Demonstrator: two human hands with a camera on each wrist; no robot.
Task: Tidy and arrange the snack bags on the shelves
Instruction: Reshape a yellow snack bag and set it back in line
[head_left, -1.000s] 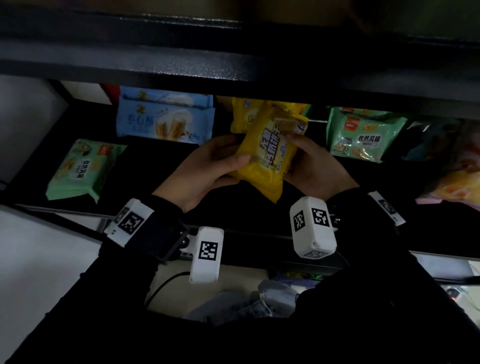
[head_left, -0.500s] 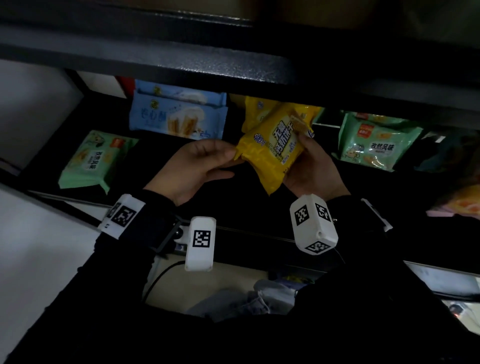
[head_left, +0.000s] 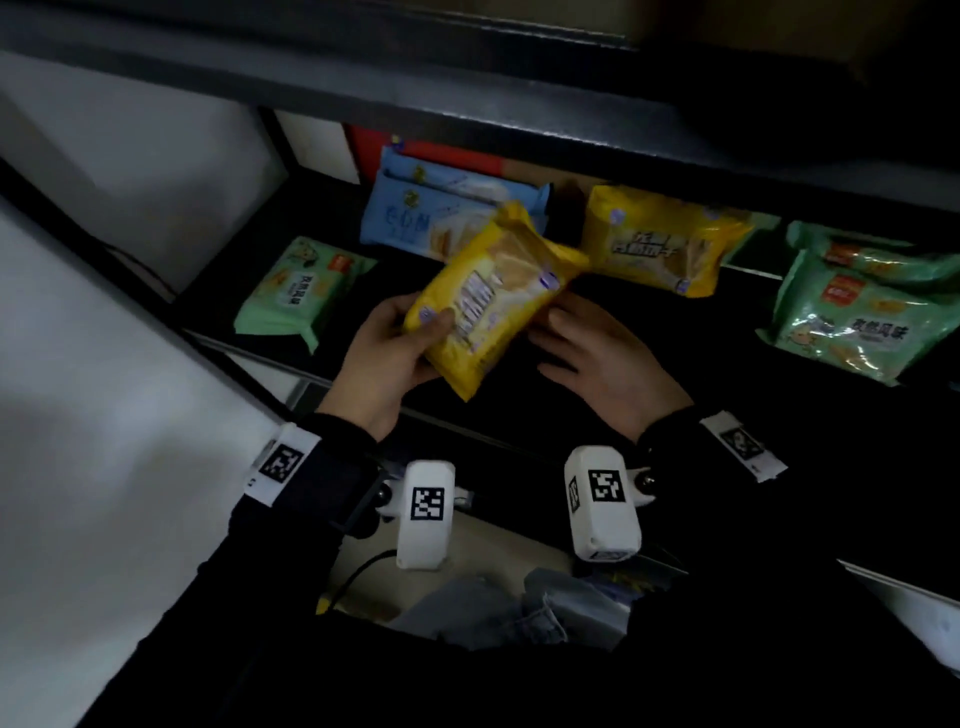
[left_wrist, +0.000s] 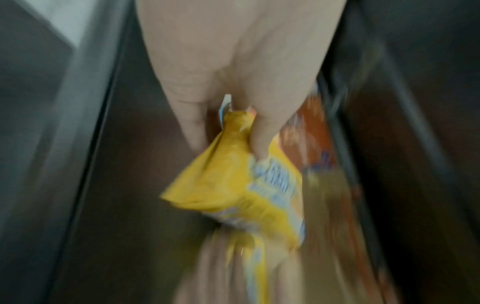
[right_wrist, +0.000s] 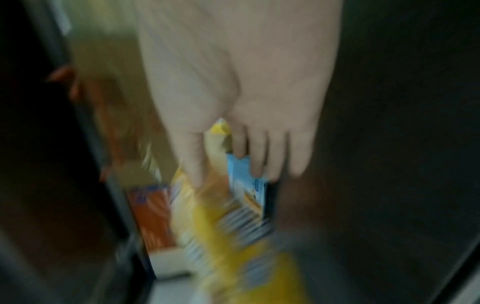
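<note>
A yellow snack bag (head_left: 488, 301) hangs tilted above the dark shelf (head_left: 597, 426), in front of its middle. My left hand (head_left: 415, 338) grips its lower left end, thumb on the printed front; the blurred left wrist view shows my left hand (left_wrist: 228, 123) pinching the yellow bag (left_wrist: 233, 185). My right hand (head_left: 550, 338) is open just right of the bag, its straight fingertips at the bag's edge. The right wrist view is blurred, with my right hand (right_wrist: 233, 160) spread over the yellow bag (right_wrist: 233, 246). Whether it touches the bag I cannot tell.
On the shelf stand a second yellow bag (head_left: 660, 244), a blue bag (head_left: 415, 218) behind, a green bag (head_left: 301, 286) at the left and stacked green bags (head_left: 857, 317) at the right. A dark upper shelf (head_left: 467, 88) overhangs. A white panel (head_left: 104, 415) borders the left.
The yellow bag has moved left and tilted flatter. My right hand has let go of it and opened; my left hand has taken a fuller grip. The second yellow bag is now uncovered.
</note>
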